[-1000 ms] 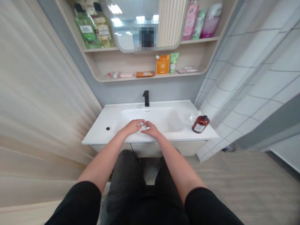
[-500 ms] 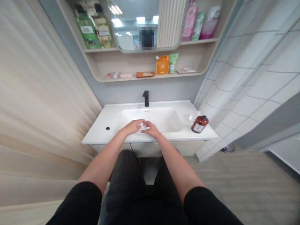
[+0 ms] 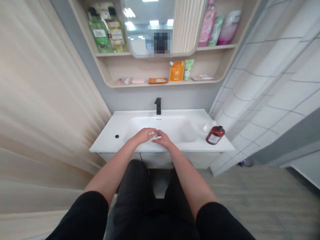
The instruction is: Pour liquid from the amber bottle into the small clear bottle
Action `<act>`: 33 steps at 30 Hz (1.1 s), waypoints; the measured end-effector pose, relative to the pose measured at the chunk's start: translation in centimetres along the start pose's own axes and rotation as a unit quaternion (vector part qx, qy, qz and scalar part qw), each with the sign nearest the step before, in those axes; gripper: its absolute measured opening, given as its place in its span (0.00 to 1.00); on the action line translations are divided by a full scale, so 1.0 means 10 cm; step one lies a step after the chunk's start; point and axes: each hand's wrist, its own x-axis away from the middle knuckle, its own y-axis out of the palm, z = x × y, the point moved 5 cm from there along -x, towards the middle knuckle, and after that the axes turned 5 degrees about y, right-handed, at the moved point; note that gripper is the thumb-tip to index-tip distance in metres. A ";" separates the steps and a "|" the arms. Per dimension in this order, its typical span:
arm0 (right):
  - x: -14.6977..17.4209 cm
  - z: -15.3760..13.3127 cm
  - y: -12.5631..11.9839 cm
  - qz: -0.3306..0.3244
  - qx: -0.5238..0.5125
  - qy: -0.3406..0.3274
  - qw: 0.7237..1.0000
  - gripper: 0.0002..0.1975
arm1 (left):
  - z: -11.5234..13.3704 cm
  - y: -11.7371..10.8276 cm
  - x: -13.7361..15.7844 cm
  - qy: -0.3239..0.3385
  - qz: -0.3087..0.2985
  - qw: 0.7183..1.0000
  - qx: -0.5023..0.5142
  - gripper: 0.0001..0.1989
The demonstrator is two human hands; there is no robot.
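Note:
Above the front of the white washbasin (image 3: pixel 175 146), my left hand (image 3: pixel 143 135) and my right hand (image 3: pixel 163 139) meet with their fingers curled in. Between them they hold a small white, partly clear piece (image 3: pixel 156 137). Fingers cover much of it, and its exact kind does not show. A brown bottle with a white label (image 3: pixel 215 135) stands on the right of the counter, apart from my hands. Clear plastic (image 3: pixel 207 127) sits just behind that bottle.
Behind the basin rises a black faucet (image 3: pixel 158 106). A round black piece (image 3: pixel 117 136) lies on the left counter. Overhead, a wall shelf (image 3: pixel 140 85) holds bottles, tubes and an orange pouch (image 3: pixel 177 70). A curtain (image 3: pixel 62 100) hangs at left, a tiled wall (image 3: pixel 250 110) at right.
The piece between my hands has turned a little and is more covered by my fingers. The view has shifted slightly; the bottle and shelf items stay in place.

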 end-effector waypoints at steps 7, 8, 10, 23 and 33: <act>0.02 -0.04 0.01 -0.001 -0.020 0.015 1.000 0.36 | 0.00 0.00 0.00 -0.004 0.018 0.999 0.047 0.22; 0.02 -0.04 0.01 0.000 -0.023 0.018 1.000 0.36 | 0.01 0.00 0.00 0.005 0.028 0.999 0.044 0.20; 0.03 -0.05 0.02 0.002 -0.031 0.020 0.999 0.36 | 0.01 0.00 0.01 0.018 0.060 0.997 0.034 0.19; 0.03 -0.07 0.01 -0.031 -0.072 0.013 0.997 0.35 | -0.19 0.04 0.11 -0.059 0.142 0.973 0.172 0.29; 0.02 0.03 -0.01 -0.005 -0.105 0.067 0.992 0.37 | -0.52 -0.37 0.54 -0.172 0.305 0.929 0.119 0.24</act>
